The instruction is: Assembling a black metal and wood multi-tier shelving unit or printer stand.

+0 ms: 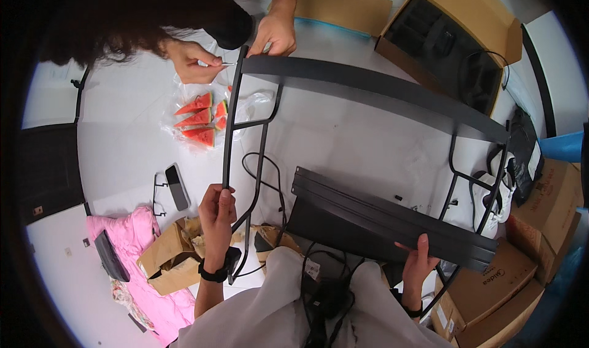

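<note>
- Frame [231, 127] of black metal tubing, with a long dark board [368, 81] along its far side, reaching ahead and to the right of the left grip.
- The left grip [219, 210] is wrapped around one of the frame's bars.
- The right grip [419, 262] appears to grasp the lower edge of a stack of dark slats [380, 210], thumb on the face; its other fingers are mostly hidden.
- Straight ahead of the left grip, a co-worker's hand [195, 63] pinches a slim silver tool [229, 64] at the frame's corner; the other hand [276, 35] rests there.
- Good practice, by judgement: brace the bar firmly against twisting while that corner is worked, and support the slats level, clear of the cable [280, 191] between both grips.
</note>
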Demonstrator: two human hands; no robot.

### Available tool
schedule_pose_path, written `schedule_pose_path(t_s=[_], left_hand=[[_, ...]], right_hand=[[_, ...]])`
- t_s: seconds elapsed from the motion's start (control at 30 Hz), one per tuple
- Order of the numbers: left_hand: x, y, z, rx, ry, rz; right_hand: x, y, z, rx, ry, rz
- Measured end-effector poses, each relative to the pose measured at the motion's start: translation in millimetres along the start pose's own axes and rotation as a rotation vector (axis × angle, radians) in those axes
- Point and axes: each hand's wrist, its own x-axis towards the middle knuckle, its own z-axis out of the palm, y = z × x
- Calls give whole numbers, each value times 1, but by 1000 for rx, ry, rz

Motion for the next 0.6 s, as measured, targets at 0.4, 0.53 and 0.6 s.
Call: schedule_pose_path(t_s=[0.4, 0.53, 0.6], left_hand=[[-3, 2, -3, -35, -75, -8], [-10, -4, -19, 153, -122, 76], [-17, -10, -30, 170, -117, 61]], right_hand=[[4, -5, 5, 80, -166, 110], [4, 0, 4, 88, -182, 118], [4, 3, -1, 75, -210, 110]])
